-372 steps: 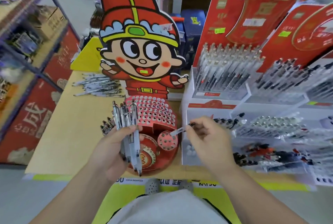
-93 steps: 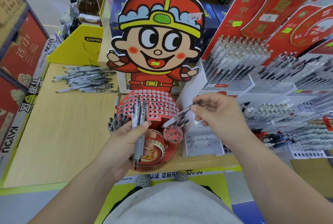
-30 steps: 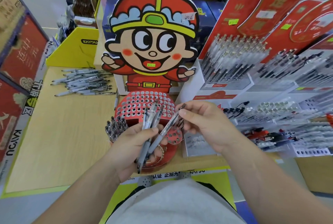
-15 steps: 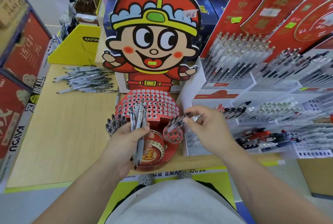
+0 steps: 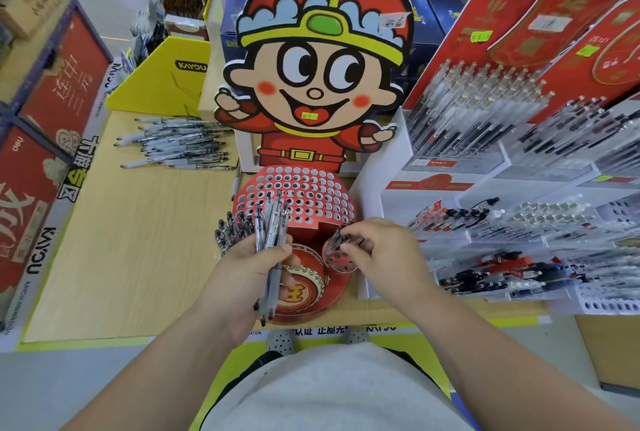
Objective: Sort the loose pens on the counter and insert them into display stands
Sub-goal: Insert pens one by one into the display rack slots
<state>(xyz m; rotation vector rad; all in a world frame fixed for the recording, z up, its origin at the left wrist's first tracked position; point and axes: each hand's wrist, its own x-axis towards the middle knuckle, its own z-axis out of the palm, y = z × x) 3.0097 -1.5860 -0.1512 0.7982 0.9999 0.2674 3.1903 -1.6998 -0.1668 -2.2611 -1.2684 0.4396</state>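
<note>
A red cartoon-figure display stand [image 5: 311,195] with a perforated top stands at the counter's front. My left hand [image 5: 242,278] grips a bundle of clear pens [image 5: 272,233] upright in front of the stand. My right hand [image 5: 384,257] pinches a pen [image 5: 341,240] at the small round perforated holder [image 5: 337,259] on the stand's right side; the pen's tip is among other pens standing there. Several pens [image 5: 233,228] stand in the holder on the stand's left. A heap of loose pens [image 5: 180,143] lies on the wooden counter [image 5: 138,240] at the back left.
White and red pen racks [image 5: 502,139] full of pens fill the right side. A yellow cardboard box [image 5: 166,80] sits behind the loose pens. Red boxes on shelving [image 5: 52,94] stand to the left. One pen [image 5: 235,181] lies beside the stand's back left.
My right hand took a pen from the left hand's bundle a second ago and has lowered it onto the small round holder. The left hand stays put with its bundle.
</note>
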